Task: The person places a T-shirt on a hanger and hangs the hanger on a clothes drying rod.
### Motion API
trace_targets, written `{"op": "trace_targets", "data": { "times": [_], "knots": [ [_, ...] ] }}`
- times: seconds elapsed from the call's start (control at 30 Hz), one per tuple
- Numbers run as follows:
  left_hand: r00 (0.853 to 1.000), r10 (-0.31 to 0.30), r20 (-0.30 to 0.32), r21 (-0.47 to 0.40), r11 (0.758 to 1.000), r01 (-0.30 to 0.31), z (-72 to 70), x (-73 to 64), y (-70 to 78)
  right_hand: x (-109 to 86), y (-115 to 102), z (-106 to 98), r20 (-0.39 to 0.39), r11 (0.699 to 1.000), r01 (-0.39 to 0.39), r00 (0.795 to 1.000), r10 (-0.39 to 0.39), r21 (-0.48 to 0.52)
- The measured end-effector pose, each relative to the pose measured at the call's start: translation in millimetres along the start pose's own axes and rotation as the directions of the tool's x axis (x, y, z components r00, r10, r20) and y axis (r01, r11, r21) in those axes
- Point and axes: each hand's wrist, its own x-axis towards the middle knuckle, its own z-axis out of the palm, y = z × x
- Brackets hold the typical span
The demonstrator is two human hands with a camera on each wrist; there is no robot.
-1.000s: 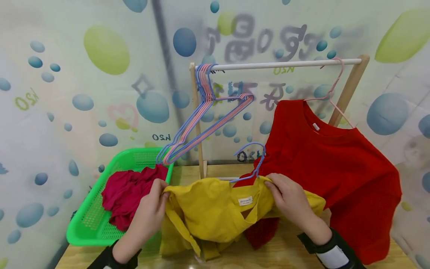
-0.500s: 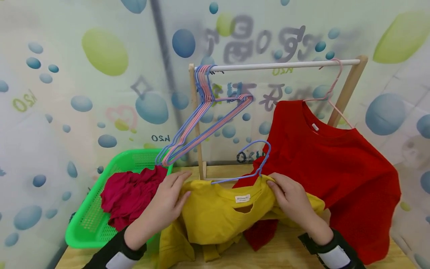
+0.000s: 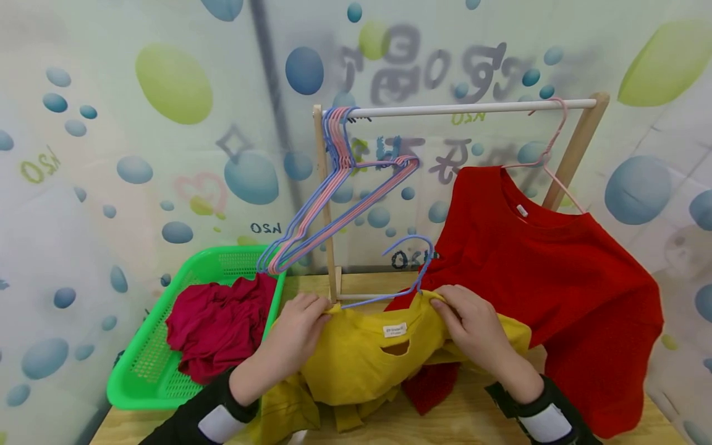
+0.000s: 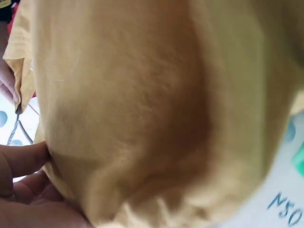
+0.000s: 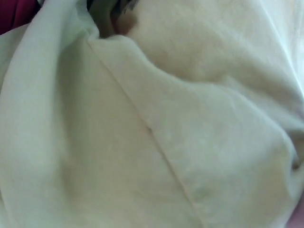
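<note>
A yellow shirt (image 3: 361, 352) hangs between my two hands over the table, its neck label facing up. Inside its collar sits a blue hanger (image 3: 425, 266), the hook standing up out of the neckline and one arm reaching toward the left shoulder. My left hand (image 3: 297, 330) pinches the shirt's left shoulder; in the left wrist view its thumb and fingers (image 4: 26, 159) grip the cloth edge. With my right hand (image 3: 473, 324) I pinch the other shoulder beside the hook. Pale-looking shirt cloth (image 5: 142, 133) fills the right wrist view, hiding most of that hand.
Behind stands a rack with a white rail (image 3: 456, 110). Several blue and pink hangers (image 3: 339, 167) hang at its left end, and a red sweater (image 3: 545, 278) on a pink hanger (image 3: 550, 145) at its right. A green basket (image 3: 139, 371) holds crimson cloth (image 3: 222, 321).
My left hand has shifted right along the shirt, loosening midway and then pinching the shoulder again. More of the hanger's left arm lies under the collar, and the neckline is spread flatter.
</note>
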Motion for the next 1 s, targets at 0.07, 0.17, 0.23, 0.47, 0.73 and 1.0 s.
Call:
{"op": "trace_targets", "data": {
  "times": [0.07, 0.17, 0.23, 0.47, 0.73, 1.0],
  "knots": [
    [1.0, -0.03, 0.0, -0.029, 0.999, 0.03, 1.2, -1.4, -0.4, 0.5, -1, -1, 0.008, 1.0, 0.014, 1.0, -0.014, -0.002],
    [0.998, -0.051, -0.025, -0.044, 0.998, 0.05, 2.7, -3.3, -1.2, 0.0, 0, -2, 0.033, 1.0, 0.02, 0.999, -0.02, 0.0],
    [0.997, -0.065, -0.036, -0.042, 0.997, 0.064, 2.9, -4.8, -1.6, -1.8, 3, -3, 0.057, 1.0, 0.01, 0.998, -0.01, -0.003],
    [0.991, -0.13, -0.032, -0.062, 0.99, 0.127, -1.0, -9.4, -3.3, -11.6, 14, -13, 0.115, 0.998, -0.015, 0.993, 0.022, -0.057],
    [0.983, -0.176, -0.053, -0.085, 0.982, 0.171, -7.4, -11.6, -6.0, -22.4, 29, -26, 0.125, 0.999, -0.027, 0.992, 0.032, -0.04],
    [0.973, -0.224, -0.046, -0.102, 0.97, 0.219, -16.3, -15.1, -10.4, -42.9, 47, -35, 0.196, 0.985, -0.168, 0.965, 0.174, -0.046]
  ]
}}
